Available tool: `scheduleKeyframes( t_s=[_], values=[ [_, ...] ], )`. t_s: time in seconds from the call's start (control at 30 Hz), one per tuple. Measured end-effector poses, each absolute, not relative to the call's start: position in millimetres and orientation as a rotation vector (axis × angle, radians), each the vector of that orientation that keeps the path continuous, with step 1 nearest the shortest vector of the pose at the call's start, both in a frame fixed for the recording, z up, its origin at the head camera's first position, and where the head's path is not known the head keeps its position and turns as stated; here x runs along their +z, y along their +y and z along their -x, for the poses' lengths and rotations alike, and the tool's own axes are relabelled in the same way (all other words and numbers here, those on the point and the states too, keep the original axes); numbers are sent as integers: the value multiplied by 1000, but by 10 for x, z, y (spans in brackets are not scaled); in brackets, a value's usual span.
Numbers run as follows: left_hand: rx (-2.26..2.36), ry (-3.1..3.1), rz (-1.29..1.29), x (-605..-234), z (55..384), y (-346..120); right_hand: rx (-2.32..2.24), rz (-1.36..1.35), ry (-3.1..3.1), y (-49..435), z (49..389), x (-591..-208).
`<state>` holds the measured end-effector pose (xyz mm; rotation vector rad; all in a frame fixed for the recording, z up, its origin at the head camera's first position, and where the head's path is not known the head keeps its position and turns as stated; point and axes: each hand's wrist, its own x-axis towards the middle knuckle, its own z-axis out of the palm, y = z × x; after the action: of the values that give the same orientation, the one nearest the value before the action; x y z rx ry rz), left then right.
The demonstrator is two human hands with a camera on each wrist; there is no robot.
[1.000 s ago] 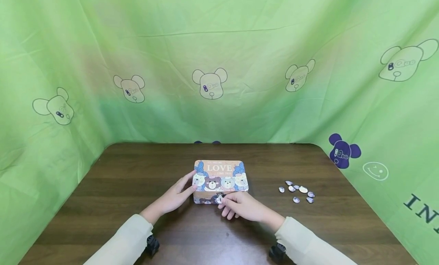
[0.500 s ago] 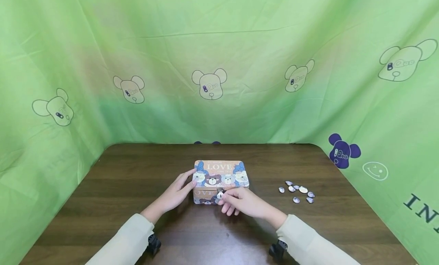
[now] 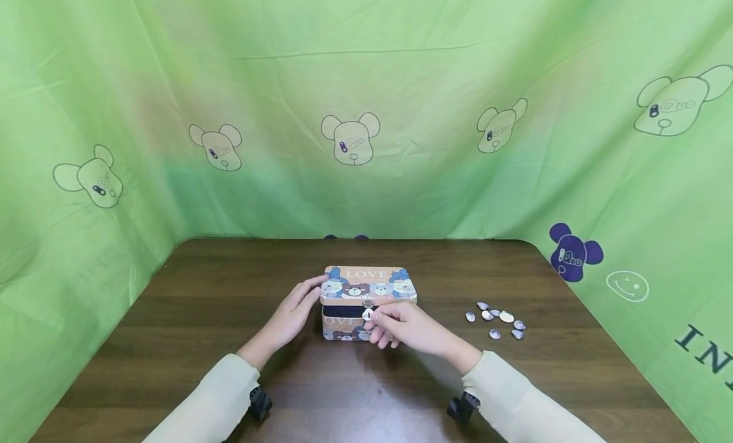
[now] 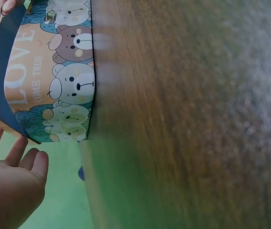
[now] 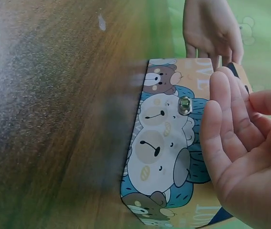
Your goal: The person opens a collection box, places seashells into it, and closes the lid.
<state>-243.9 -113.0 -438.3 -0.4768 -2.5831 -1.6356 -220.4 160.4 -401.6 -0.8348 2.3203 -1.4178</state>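
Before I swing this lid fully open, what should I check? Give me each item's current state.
1. Right hand has the latch: ok, pinched between thumb and finger.
2. Lid unfastened: ok, its front edge is raised above a dark gap.
3. Box flat on the table: ok.
4. Left hand bracing the box: cannot tell; its fingers are at the left end, but pressure doesn't show.
5. Shell-like pieces put away: not ok, loose on the table to the right.
6. Contents of the box: cannot tell, inside hidden.

Grn cloth (image 3: 275, 86) w/ cartoon heads (image 3: 350, 144) hangs behind brn table (image 3: 229, 296), w/ shell-like pcs (image 3: 506, 317) on its R side.
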Motion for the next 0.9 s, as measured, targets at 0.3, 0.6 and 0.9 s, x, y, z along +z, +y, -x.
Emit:
scheduleKeyframes(
  t_s=[0.3,0.6,0.9],
  values=[
    [-1671,-2538,490,-4385,2468,-1157,-1455,852,2299,1593,2255,-4013],
    [-1664,-2518,516,-4396,2484,-1166,-1466,840,2294,1596,2272,-4007],
    [-1647,-2482,549,-4353,2533,-1137,-1508,762,2297,1748,2268,-3926]
  ],
)
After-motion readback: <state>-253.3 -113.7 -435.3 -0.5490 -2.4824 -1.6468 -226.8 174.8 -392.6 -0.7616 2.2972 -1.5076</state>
